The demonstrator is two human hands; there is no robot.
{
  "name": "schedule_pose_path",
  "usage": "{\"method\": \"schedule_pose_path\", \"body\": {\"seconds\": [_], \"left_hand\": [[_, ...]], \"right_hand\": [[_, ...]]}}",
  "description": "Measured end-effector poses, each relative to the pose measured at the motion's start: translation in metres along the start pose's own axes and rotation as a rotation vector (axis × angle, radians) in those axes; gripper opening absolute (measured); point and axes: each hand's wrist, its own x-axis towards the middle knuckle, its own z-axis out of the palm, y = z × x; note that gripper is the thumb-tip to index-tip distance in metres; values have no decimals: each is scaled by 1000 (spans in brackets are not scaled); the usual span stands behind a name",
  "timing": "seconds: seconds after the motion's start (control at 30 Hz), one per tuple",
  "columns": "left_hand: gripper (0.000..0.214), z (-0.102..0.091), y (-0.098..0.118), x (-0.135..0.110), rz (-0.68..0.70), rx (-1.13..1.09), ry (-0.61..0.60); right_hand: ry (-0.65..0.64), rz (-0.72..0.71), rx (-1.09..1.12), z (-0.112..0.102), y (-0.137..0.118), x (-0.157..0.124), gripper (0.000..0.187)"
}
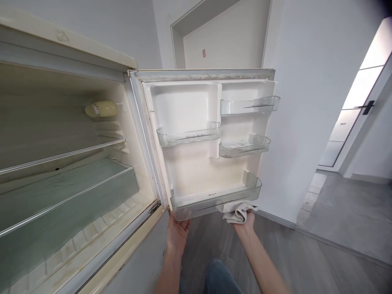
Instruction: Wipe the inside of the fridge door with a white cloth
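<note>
The fridge door [196, 167] stands swung out in front of me, its white inner side showing. Along its bottom runs a clear door bin [196, 206]. My left hand [177, 234] is closed at the bin's lower left corner, some fingers partly hidden behind the plastic. A pale grey cloth [237, 211] is bunched in my right hand [246, 224], against the underside of the same bin near its right end. The cloth covers most of that hand's fingers.
At left, the fridge cavity holds a glass shelf [64, 155], a greenish clear drawer [76, 204] and a yellowish lamp cover [102, 109]. Smaller clear bins [190, 136] sit higher on the door. A wall [294, 102] and a door with a black handle [369, 107] are at right.
</note>
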Motion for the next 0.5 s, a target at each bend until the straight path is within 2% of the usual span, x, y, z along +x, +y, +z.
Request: {"method": "schedule_pose_path", "body": {"seconds": [0.1, 0.2, 0.33, 0.43, 0.5], "left_hand": [[22, -8, -1, 0, -21, 10, 41], [17, -23, -5, -2, -76, -9, 101], [25, -50, -17, -11, -153, -5, 190], [28, -73, -28, -22, -186, -10, 260], [24, -87, -35, -29, -204, -24, 305]], "right_hand": [[-19, 76, 29, 9, 16, -24, 19], [-106, 139, 14, 14, 29, -46, 19], [-286, 215, -43, 25, 42, -71, 23], [-462, 263, -73, 41, 51, -91, 22], [-535, 193, -94, 55, 57, -107, 23]]}}
